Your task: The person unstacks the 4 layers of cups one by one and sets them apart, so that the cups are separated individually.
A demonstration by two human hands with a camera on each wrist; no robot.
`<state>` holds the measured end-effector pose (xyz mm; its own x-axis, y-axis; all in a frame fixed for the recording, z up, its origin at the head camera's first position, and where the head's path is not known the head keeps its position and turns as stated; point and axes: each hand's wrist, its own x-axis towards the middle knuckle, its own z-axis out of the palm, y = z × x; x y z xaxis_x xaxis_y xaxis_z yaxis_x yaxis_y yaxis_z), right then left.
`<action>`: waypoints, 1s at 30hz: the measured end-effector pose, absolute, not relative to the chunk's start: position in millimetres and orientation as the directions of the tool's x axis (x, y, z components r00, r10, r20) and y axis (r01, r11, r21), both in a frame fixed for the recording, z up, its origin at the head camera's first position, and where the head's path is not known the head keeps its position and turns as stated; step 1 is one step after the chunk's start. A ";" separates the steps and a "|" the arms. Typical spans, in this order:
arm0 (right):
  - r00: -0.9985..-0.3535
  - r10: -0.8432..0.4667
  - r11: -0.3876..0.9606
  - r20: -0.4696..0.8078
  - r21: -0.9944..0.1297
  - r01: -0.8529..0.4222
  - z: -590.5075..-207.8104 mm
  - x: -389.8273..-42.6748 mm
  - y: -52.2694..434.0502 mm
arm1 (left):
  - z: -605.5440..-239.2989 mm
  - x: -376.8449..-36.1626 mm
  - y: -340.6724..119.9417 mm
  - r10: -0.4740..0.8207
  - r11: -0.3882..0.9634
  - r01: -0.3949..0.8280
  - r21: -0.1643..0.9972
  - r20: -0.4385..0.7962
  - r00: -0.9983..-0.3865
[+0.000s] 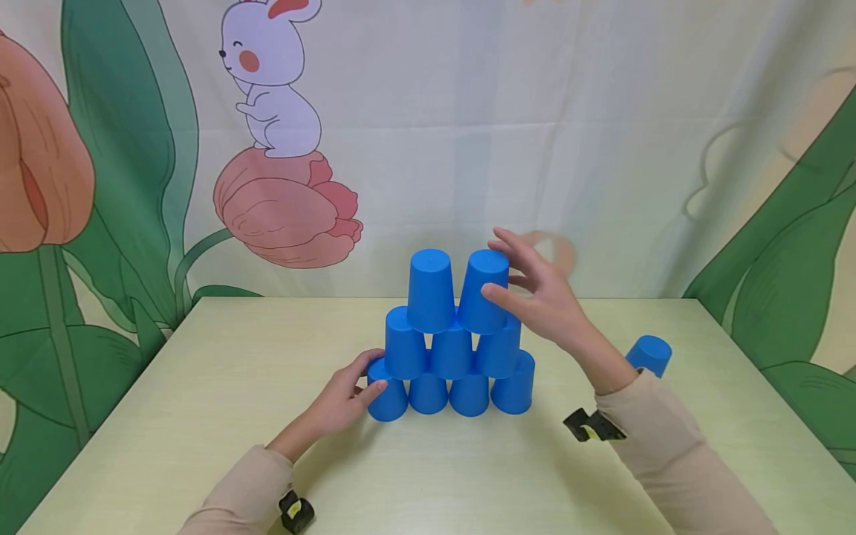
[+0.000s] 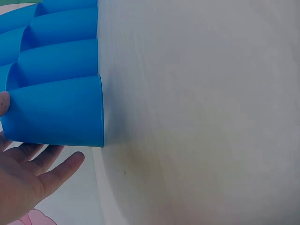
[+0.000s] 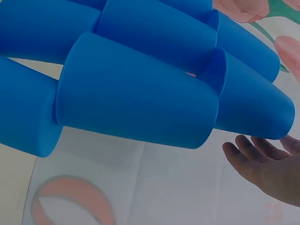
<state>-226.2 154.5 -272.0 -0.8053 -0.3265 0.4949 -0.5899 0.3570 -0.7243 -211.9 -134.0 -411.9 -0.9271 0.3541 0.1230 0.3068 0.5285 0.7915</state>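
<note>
Blue cups stand upside down in a stepped stack. Two form the top, the right upper cup (image 1: 483, 293) beside the left upper cup (image 1: 430, 291). My right hand (image 1: 543, 301) is spread around the right upper cup, thumb in front and fingers behind; in the right wrist view, the visible fingertips (image 3: 229, 149) lie just off its side. At the lower left, my left hand (image 1: 342, 401) rests against the end cup (image 1: 388, 394) of the bottom row. Its thumb touches that cup (image 2: 56, 112) in the left wrist view, with the other fingers fairly straight alongside.
Three cups make the middle row (image 1: 451, 353), above several in the bottom row (image 1: 469, 394). One more blue cup (image 1: 650, 354) stands at the right, partly behind my right forearm. The pale table (image 1: 200, 386) meets a printed curtain (image 1: 428, 178) at its back edge.
</note>
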 end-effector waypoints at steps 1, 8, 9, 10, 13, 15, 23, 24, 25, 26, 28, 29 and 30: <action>-0.807 -0.327 0.361 0.492 -0.724 -0.588 -271.9 -226.2 153.8 | -411.9 -211.9 -134.1 0.354 0.529 0.308 0.791 0.124 -0.927; -0.806 -0.337 0.369 0.487 -0.719 -0.589 -272.6 -228.5 149.2 | -412.4 -212.1 -134.4 0.352 0.531 0.305 0.791 0.122 -0.928; -0.805 -0.339 0.369 0.487 -0.719 -0.589 -272.7 -228.6 148.7 | -412.5 -212.2 -134.4 0.351 0.531 0.305 0.791 0.123 -0.928; -0.804 -0.341 0.368 0.488 -0.717 -0.592 -272.9 -229.1 148.4 | -412.4 -212.2 -134.4 0.352 0.530 0.306 0.791 0.124 -0.928; -0.804 -0.342 0.370 0.487 -0.716 -0.591 -273.4 -229.7 147.8 | -412.2 -212.1 -134.4 0.353 0.527 0.307 0.793 0.124 -0.927; -0.806 -0.340 0.372 0.485 -0.718 -0.589 -273.5 -229.9 147.6 | -412.0 -212.0 -134.2 0.355 0.527 0.307 0.792 0.123 -0.927; -0.808 -0.327 0.379 0.490 -0.716 -0.587 -273.3 -230.2 146.2 | -410.1 -210.7 -133.3 0.350 0.528 0.301 0.794 0.120 -0.929; -0.809 -0.326 0.384 0.489 -0.713 -0.586 -273.5 -230.4 146.1 | -409.8 -210.6 -133.2 0.350 0.528 0.301 0.794 0.119 -0.929; -0.809 -0.326 0.386 0.489 -0.712 -0.586 -273.7 -230.5 146.2 | -409.6 -210.4 -133.1 0.350 0.529 0.300 0.794 0.118 -0.929; -0.810 -0.326 0.388 0.488 -0.712 -0.585 -274.0 -230.6 146.2 | -409.5 -210.3 -133.0 0.349 0.529 0.299 0.794 0.117 -0.930; -0.810 -0.324 0.392 0.489 -0.710 -0.585 -274.1 -230.6 146.4 | -409.4 -210.1 -132.8 0.348 0.530 0.296 0.795 0.115 -0.931; -0.809 -0.324 0.393 0.490 -0.708 -0.586 -274.1 -230.7 146.4 | -409.6 -210.1 -132.8 0.347 0.530 0.296 0.795 0.115 -0.931; -0.808 -0.323 0.393 0.492 -0.707 -0.588 -273.9 -230.5 146.4 | -409.7 -210.1 -132.8 0.346 0.531 0.295 0.795 0.115 -0.931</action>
<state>-230.5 146.4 -273.9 -0.8085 -0.3231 0.4920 -0.5875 0.3933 -0.7072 -210.1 -132.8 -409.7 -0.9313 0.3458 0.1146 0.2948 0.5305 0.7948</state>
